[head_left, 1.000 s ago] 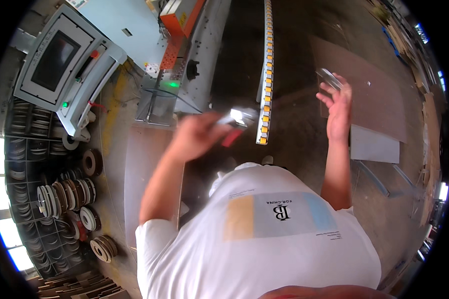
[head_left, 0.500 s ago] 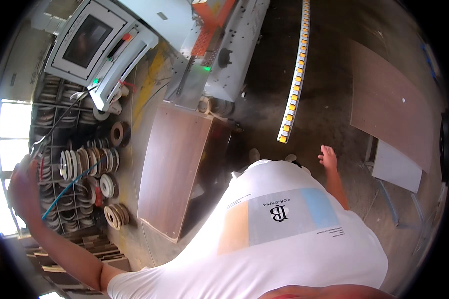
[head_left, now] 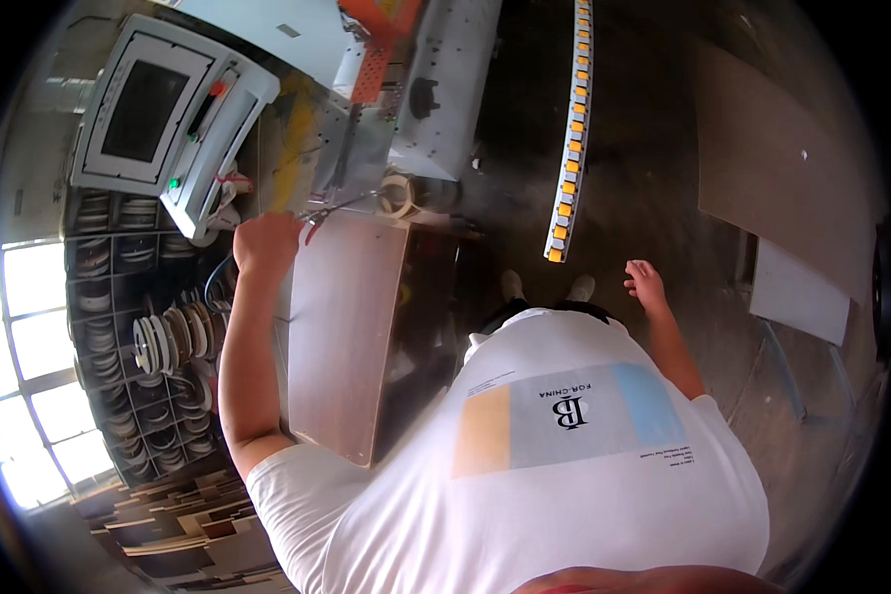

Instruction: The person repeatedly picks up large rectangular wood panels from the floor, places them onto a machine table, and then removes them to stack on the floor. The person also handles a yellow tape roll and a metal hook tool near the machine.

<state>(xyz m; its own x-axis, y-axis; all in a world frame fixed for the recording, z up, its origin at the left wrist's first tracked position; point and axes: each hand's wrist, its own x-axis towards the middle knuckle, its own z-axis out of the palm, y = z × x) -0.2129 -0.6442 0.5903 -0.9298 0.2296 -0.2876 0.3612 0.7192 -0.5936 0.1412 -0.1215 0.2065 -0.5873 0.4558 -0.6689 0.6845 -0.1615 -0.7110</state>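
Observation:
My left hand is closed around an air blow gun with a long thin nozzle and a red lever. Its nozzle points right, over the far end of a stack of brown panels, toward the machine's end. A blue hose hangs beside my left wrist. My right hand hangs at my right side, fingers loosely bent and apart, holding nothing. A pale roll of edge banding lies just past the nozzle tip, beside the machine.
A control panel with a dark screen stands at far left. Below it, a rack holds many rolls. A rail with yellow rollers stretches away ahead. Large brown boards and a white board stand at right.
My left hand has swung from the far left inward and away, bringing the air blow gun over the panel stack's far end. My right hand stays nearly where it was.

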